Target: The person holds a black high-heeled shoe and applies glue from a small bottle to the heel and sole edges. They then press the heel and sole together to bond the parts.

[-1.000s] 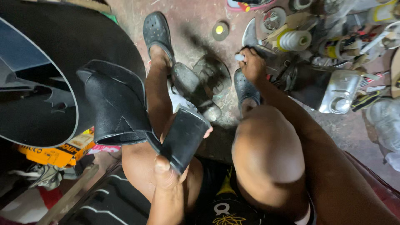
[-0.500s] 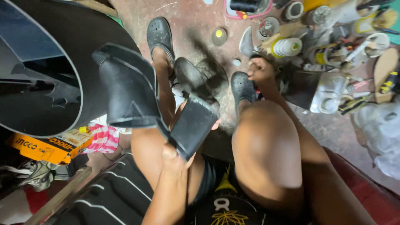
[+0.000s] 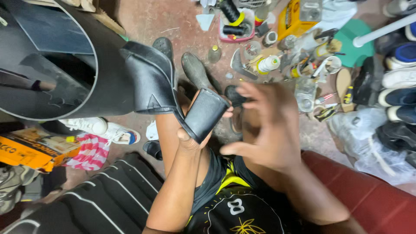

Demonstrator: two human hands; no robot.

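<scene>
My left hand (image 3: 190, 141) grips the thick block heel (image 3: 204, 113) of a black leather ankle boot (image 3: 151, 82), held sole-up over my lap with its shaft pointing away to the left. My right hand (image 3: 264, 128) hovers just to the right of the heel, blurred, fingers spread and curled, holding nothing. My left leg runs forward under the boot to a black clog (image 3: 164, 44) on the floor.
A big black curved tub (image 3: 97, 93) stands at left. Thread spools (image 3: 229, 13), small bottles, tools and a yellow can (image 3: 294, 19) litter the red floor ahead. Shoes line the right edge (image 3: 401, 78); white sneakers (image 3: 104, 128) and an orange box (image 3: 30, 151) lie at left.
My right hand has come back from the floor clutter near my right foot up to the boot heel. The boot has been raised and turned closer to the camera.
</scene>
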